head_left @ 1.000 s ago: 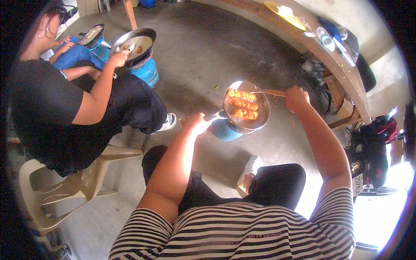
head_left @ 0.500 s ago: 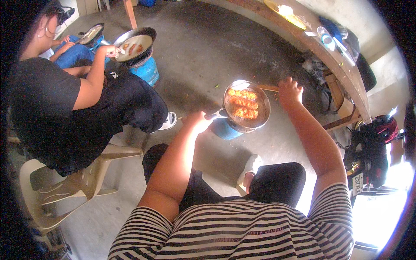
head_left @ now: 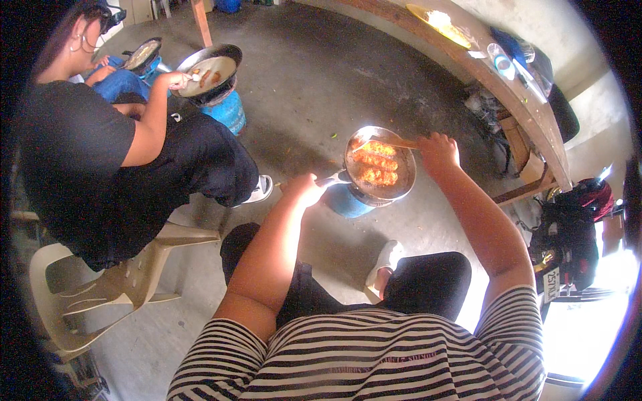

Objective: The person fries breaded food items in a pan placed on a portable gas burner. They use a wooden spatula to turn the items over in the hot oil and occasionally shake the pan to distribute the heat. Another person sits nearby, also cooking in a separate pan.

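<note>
My left hand (head_left: 307, 191) is closed around the handle of a frying pan (head_left: 406, 179), which sits on a blue gas cylinder stove (head_left: 348, 202). Three orange-brown, rough-surfaced fried pieces (head_left: 376, 161) lie side by side in the pan. In my closed right hand (head_left: 439, 153) is the wooden handle of a spatula (head_left: 400, 142). It reaches over the pan's right rim, its far end at the uppermost piece; whether it touches that piece I cannot tell.
At left a person in black (head_left: 73, 134) sits by a large wok (head_left: 224, 70) on another blue cylinder. Farther back is a smaller pan (head_left: 142, 55). A beige plastic chair (head_left: 144, 267) stands at lower left. A wooden table (head_left: 515, 100) with a yellow tray (head_left: 438, 23) curves along the right.
My right hand has moved slightly left and down, bringing the spatula farther over the pan to the uppermost piece. My left hand and the pan stay in place.
</note>
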### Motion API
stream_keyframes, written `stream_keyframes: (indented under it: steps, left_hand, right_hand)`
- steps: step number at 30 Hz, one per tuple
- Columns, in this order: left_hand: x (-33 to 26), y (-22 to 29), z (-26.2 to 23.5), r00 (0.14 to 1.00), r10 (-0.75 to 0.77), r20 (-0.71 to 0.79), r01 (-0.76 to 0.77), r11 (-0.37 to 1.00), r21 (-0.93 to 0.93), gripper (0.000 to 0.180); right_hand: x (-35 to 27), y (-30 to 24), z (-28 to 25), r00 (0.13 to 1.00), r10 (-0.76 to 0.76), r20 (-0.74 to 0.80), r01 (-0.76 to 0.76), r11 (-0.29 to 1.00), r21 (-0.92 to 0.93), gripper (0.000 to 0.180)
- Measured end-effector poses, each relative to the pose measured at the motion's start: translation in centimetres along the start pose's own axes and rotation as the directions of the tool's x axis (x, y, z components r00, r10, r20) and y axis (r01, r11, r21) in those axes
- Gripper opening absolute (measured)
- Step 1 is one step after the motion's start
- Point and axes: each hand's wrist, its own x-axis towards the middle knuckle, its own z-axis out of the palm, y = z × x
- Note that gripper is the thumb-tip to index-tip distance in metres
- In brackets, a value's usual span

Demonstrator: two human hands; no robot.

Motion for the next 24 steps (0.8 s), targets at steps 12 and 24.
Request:
stream_keyframes:
  steps: [12, 24]
  left_hand:
    - [1.1, -1.1, 1.1, 0.999, 0.032, -0.021, -0.032, 0.999, -0.001, 0.038]
    - [0.2, -0.9, 0.4, 0.998, 0.054, 0.037, -0.055, 0.998, 0.016, 0.031]
  right_hand:
    - [-0.2, -0.9, 1.1, 1.0, 0.009, -0.001, -0.009, 1.0, 0.026, 0.026]
    - [1.5, -1.1, 0.4, 0.993, -0.025, 0.118, 0.025, 1.0, -0.001, 0.025]
